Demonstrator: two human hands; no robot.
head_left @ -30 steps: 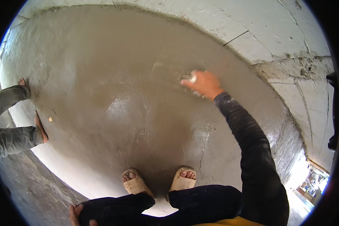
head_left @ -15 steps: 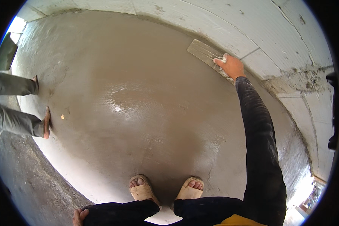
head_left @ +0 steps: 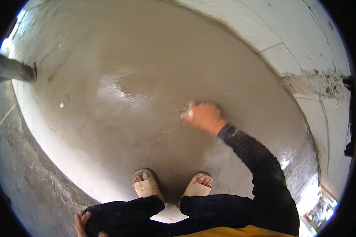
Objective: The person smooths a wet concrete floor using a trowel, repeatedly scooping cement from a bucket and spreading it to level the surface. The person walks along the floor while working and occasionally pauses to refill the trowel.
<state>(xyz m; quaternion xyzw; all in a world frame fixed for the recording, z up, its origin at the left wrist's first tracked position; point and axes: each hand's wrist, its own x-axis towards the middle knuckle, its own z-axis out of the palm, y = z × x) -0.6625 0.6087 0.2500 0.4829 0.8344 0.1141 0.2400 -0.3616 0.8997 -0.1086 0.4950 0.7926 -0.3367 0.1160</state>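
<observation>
My right hand (head_left: pixel 205 117) is closed around the handle of a finishing trowel (head_left: pixel 184 112) over the wet, grey-brown cement floor (head_left: pixel 154 47). Motion smears the trowel, and its blade hardly stands out from the cement. Down at the lower left, my left hand (head_left: pixel 81 224) rests against my dark-trousered knee, holding no tool. Its fingers show in part, loosely apart; the rest is hidden by the leg and the picture's edge.
My sandalled feet (head_left: pixel 148 183) stand on the smoothed surface. A pale block wall (head_left: pixel 281 59) curves along the far right. Another person's trousered leg (head_left: pixel 16 71) is at the left, near a small yellowish scrap (head_left: pixel 61 104). Rougher grey ground (head_left: pixel 31 173) lies lower left.
My right hand has swept the trowel from beside the wall back toward me and leftward, to mid-floor. The other person now shows only one leg. My left hand stays at the knee.
</observation>
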